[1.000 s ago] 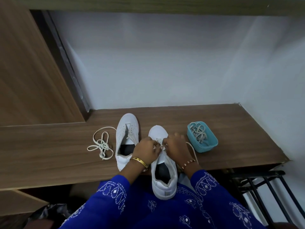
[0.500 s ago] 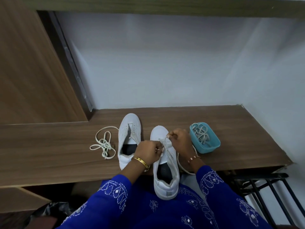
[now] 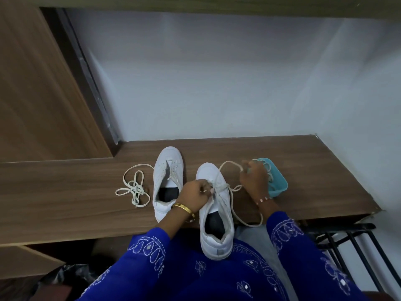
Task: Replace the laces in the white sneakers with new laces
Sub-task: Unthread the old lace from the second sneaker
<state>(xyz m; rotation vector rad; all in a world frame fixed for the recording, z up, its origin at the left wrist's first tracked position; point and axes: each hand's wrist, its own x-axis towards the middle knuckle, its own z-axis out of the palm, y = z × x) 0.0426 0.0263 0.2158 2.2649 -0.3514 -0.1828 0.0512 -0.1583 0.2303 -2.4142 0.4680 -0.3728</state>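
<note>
At tabletop edge: right-side white lace-up sneaker (image 3: 214, 205), toe on the brown wooden tabletop (image 3: 65, 192), heel overhanging toward the lap.
Lace: cream flat shoelace (image 3: 233, 187), partly drawn out of the eyelets, looping right and trailing off the front edge.
Left hand (image 3: 195, 196): fingers curled at the eyelet row, pinching lace or tongue; which, cannot tell.
Right hand (image 3: 252, 179): pinching the lace; swung out rightward from the eyelets within the last second, pulling slack.
Meaning: old lace probably coming out; several crossings seemingly left.
Beside: second white sneaker (image 3: 168, 181), mostly unlaced.
Further left: loose cream lace tangle (image 3: 134, 189).
Right: small teal plastic basket (image 3: 276, 181) holding coiled laces, partly behind the right hand.
</note>
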